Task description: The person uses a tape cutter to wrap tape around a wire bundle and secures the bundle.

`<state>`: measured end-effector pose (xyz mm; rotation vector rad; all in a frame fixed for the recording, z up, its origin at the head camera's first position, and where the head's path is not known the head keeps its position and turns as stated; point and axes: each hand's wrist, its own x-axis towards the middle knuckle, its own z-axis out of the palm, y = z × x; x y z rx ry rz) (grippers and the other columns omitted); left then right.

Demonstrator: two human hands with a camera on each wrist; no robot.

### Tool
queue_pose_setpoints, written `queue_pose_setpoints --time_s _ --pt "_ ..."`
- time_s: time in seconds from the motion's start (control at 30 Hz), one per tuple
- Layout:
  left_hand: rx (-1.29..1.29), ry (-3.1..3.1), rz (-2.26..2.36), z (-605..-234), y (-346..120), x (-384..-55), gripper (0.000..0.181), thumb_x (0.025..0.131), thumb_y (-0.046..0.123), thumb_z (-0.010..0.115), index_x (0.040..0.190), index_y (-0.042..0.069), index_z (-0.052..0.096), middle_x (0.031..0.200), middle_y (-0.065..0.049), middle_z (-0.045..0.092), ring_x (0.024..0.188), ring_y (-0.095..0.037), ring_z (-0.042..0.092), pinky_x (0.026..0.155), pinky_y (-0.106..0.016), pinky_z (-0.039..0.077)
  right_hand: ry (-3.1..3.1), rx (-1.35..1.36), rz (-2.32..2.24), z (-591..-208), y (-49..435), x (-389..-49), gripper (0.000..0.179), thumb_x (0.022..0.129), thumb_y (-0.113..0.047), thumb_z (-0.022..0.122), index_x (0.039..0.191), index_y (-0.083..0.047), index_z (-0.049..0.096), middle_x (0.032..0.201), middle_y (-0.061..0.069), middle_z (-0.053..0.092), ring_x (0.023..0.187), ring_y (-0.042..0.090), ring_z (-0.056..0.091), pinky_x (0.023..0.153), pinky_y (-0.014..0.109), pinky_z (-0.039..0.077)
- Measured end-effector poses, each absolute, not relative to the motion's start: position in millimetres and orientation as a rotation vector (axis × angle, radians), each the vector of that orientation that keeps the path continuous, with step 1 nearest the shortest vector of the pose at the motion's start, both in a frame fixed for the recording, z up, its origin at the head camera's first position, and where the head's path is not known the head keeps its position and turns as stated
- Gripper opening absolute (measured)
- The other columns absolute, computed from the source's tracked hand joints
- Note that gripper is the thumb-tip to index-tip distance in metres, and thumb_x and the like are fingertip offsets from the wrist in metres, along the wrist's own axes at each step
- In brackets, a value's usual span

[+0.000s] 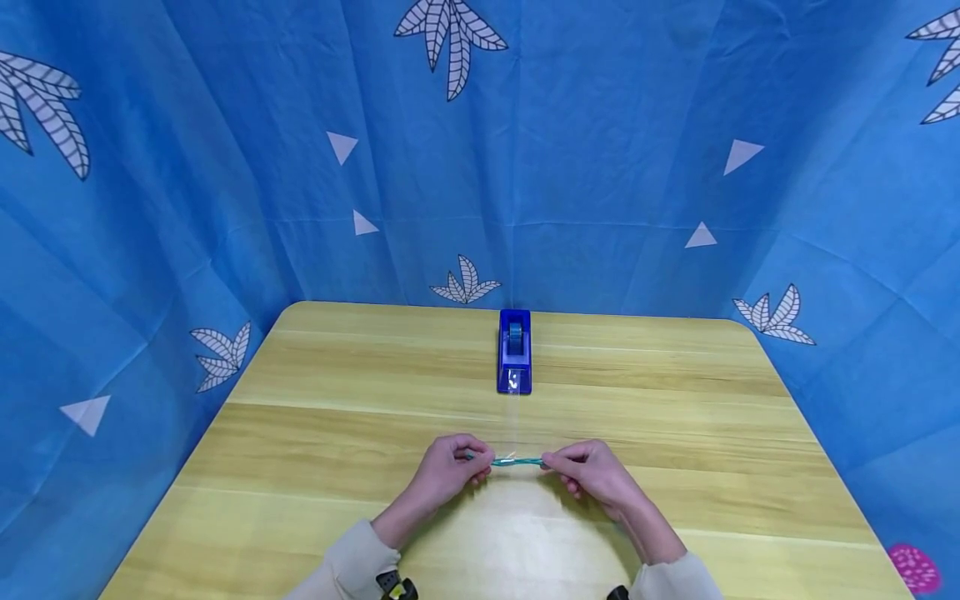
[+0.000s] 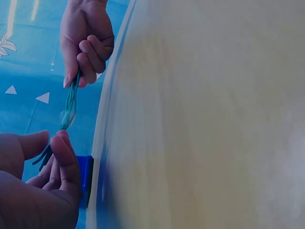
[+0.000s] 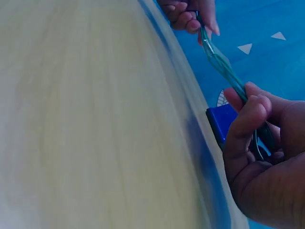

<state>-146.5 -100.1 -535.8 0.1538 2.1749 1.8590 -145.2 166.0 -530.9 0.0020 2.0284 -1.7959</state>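
A thin bundle of green wires (image 1: 517,462) is stretched between both hands, above the middle of the table. My left hand (image 1: 450,471) pinches its left end between thumb and fingers; dark loose ends poke out past that grip in the left wrist view. At the other end, my right hand (image 1: 596,475) pinches the wires (image 3: 223,69), whose tail loops by the palm. Clear tape (image 2: 67,117) lies on the bundle nearer the left hand. From the blue tape dispenser (image 1: 514,354), a clear tape strip (image 1: 513,421) runs toward the bundle.
The wood-patterned table (image 1: 360,358) has the dispenser near its back edge, with its cutting end toward me. A blue curtain (image 1: 615,167) with leaf and triangle prints hangs behind and along both sides.
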Motion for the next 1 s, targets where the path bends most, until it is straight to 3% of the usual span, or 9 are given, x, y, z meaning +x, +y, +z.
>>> queue_pose_setpoints --time_s 0.3,0.57,0.77,0.87,1.0 --pt "0.044 2.008 1.894 -542.0 -102.0 -149.3 0.022 0.101 0.014 0.067 0.104 -0.007 0.071 0.081 -0.007 0.073 0.065 -0.008 0.064 0.062 -0.019 0.058 2.177 -0.104 -1.793 -532.3 165.2 -142.6 0.026 0.096 -0.018 0.075 0.104 0.006 0.078 0.065 0.001 0.063 0.055 0.009 0.055 0.051 0.020 0.050" --pt "0.084 2.120 1.896 -538.3 -100.9 -145.6 0.014 0.098 0.005 0.068 0.101 -0.008 0.071 0.082 -0.015 0.074 0.065 -0.010 0.064 0.060 -0.020 0.056 2.153 -0.117 -1.780 -529.4 163.6 -141.6 0.029 0.093 -0.020 0.078 0.103 0.007 0.077 0.067 0.003 0.064 0.055 0.009 0.057 0.051 0.021 0.053" --pt "0.117 2.240 1.862 -536.4 -100.2 -145.1 0.011 0.097 0.005 0.070 0.098 -0.005 0.074 0.081 -0.016 0.075 0.063 -0.011 0.065 0.058 -0.022 0.057 1.887 -0.095 -1.833 -530.3 164.6 -143.8 0.044 0.100 -0.030 0.069 0.109 0.014 0.070 0.074 0.002 0.066 0.060 0.008 0.058 0.057 0.020 0.054" --pt "0.132 2.263 1.849 -535.6 -100.1 -144.8 0.010 0.097 0.005 0.070 0.097 -0.004 0.074 0.080 -0.015 0.076 0.063 -0.011 0.066 0.058 -0.022 0.057 1.837 -0.106 -1.792 -530.7 164.9 -145.2 0.054 0.103 -0.041 0.063 0.108 0.013 0.070 0.071 -0.001 0.066 0.058 0.005 0.057 0.055 0.018 0.052" --pt "0.149 2.279 1.835 -534.9 -100.2 -144.8 0.010 0.096 0.006 0.071 0.096 -0.004 0.074 0.079 -0.014 0.076 0.063 -0.011 0.066 0.058 -0.023 0.057 1.823 -0.125 -1.731 -529.5 164.5 -144.7 0.054 0.104 -0.042 0.059 0.107 0.010 0.072 0.069 -0.005 0.064 0.054 0.002 0.052 0.050 0.015 0.047"
